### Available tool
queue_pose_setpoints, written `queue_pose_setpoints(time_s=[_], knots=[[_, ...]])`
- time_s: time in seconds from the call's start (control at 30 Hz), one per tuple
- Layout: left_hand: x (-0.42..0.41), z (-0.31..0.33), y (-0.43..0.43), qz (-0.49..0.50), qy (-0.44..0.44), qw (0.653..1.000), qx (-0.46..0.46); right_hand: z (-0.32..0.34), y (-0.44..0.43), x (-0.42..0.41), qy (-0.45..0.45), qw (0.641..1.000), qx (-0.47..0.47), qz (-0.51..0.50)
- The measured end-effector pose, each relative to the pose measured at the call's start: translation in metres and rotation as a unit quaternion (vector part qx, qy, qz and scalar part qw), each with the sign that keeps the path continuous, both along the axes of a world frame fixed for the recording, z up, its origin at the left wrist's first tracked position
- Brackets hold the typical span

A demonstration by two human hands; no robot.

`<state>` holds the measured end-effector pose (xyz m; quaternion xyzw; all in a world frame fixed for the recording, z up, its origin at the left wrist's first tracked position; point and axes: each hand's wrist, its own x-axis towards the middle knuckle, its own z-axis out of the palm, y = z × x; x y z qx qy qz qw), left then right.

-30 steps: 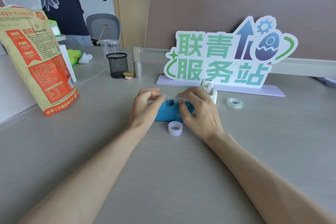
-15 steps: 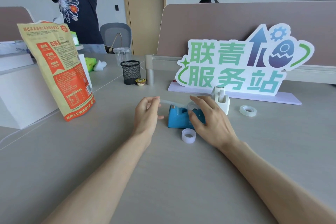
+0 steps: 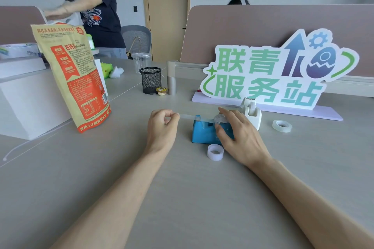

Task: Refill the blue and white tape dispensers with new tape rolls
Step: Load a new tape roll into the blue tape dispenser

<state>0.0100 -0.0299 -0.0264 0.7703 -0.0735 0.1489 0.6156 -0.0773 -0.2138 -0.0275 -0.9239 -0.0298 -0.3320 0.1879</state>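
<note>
The blue dispenser (image 3: 203, 134) sits mid-table (image 3: 182, 198), a squat bright-blue block with its cutter end pointing left, and a clear roll (image 3: 220, 117) sits in its well. A strip (image 3: 189, 117) of tape runs from that roll over the cutter to the left hand (image 3: 162, 127), whose thumb and forefinger pinch its free end just left of the dispenser. The right hand (image 3: 241, 137) holds the dispenser, thumb on its near side and fingers bent over the roll and body. A white core ring (image 3: 215, 152) lies just in front of the dispenser, beside the right hand. The white dispenser (image 3: 252, 112) stands just behind the right hand, in front of the sign (image 3: 273, 75); whether it holds a roll I cannot tell. A spare roll (image 3: 282, 125) lies flat to its right. Farther back stand a black mesh cup (image 3: 150, 80), a clear cup (image 3: 141, 61) behind it, and a small lidded tub (image 3: 161, 91) touching the mesh cup; their contents cannot be made out. A printed bag (image 3: 74, 75) stands at the left.
</note>
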Motion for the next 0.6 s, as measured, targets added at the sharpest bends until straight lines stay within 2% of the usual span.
queue_pose_setpoints(time_s=[0.27,0.6], knots=[[-0.0029,0.0018,0.0011,0.000,0.021,1.000,0.009,0.0022,0.0016,-0.0023,0.005,1.000,0.006,-0.001],[-0.0054,-0.0038,0.0022,0.002,0.007,0.986,0.167,0.0023,0.0013,-0.0023,0.008,1.000,0.004,-0.002]])
